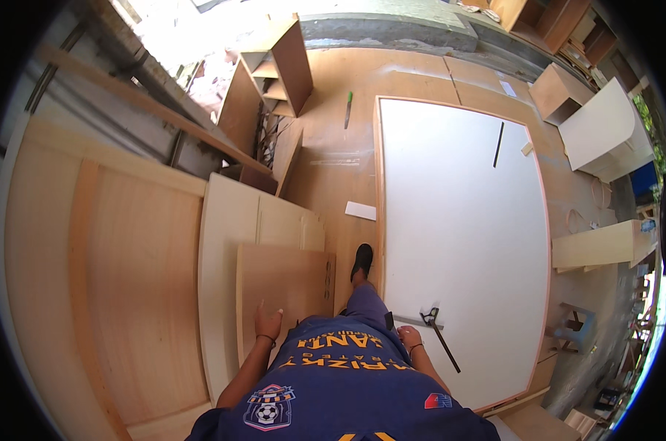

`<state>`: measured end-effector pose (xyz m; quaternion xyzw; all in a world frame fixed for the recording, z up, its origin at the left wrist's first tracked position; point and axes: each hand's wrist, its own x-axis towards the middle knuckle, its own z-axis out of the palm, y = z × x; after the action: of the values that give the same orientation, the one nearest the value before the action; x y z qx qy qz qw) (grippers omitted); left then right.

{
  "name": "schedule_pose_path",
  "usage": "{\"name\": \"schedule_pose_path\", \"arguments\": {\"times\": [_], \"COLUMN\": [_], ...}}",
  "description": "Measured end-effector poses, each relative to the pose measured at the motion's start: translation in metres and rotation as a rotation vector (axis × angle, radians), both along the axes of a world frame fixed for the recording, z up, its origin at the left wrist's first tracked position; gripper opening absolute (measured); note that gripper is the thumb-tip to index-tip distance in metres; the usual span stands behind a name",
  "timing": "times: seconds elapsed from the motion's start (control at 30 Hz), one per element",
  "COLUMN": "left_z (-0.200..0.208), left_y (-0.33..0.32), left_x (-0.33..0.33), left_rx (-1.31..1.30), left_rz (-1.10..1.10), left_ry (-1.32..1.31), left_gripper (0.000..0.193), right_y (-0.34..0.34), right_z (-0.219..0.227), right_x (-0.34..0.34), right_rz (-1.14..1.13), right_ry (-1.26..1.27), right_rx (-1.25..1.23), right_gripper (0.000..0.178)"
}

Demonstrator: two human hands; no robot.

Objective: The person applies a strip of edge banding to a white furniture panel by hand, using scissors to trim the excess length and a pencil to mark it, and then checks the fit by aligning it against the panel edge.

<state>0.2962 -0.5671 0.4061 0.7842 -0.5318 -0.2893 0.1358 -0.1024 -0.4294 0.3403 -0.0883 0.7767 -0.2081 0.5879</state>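
Left hand [268, 323] over brown wooden panel [285, 273], fingers loosely spread | right hand [410, 337] near black-bladed square [438, 334], finger state unclear | white panel [465, 220] lies flat at right, edging in place | remaining work: cannot tell

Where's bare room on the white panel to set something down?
The white panel is bare across its middle, between the dark strip near its far end and the black tool near the right hand. It's crowded around that tool and beside the strip's neighbouring wood block.

free: mid white panel [465, 213] | obstacles: black tool [444, 347] right, brown board [289, 283] left
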Motion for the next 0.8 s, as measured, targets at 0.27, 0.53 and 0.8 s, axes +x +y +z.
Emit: {"name": "schedule_pose_path", "arguments": {"times": [0.27,0.53,0.8], "left_z": [0.045,-0.053,-0.089], "left_y": [-0.211,-0.231,-0.373], "left_x": [-0.071,-0.021,-0.009], "left_rx": [0.067,0.410,0.666], "left_rz": [0.014,0.265,0.227], "left_ry": [0.200,0.091,0.268], "left_gripper": [0.062,0.059,0.042], "right_y": [-0.049,-0.234,-0.437], "right_z": [-0.021,-0.014,-0.025], "right_x": [-0.065,-0.113,-0.128], "right_rz": [-0.284,-0.242,-0.153], "right_ry": [-0.043,0.014,0.034], "right_rx": [0.175,0.155,0.131], "right_gripper": [0.027,0.027,0.027]}}
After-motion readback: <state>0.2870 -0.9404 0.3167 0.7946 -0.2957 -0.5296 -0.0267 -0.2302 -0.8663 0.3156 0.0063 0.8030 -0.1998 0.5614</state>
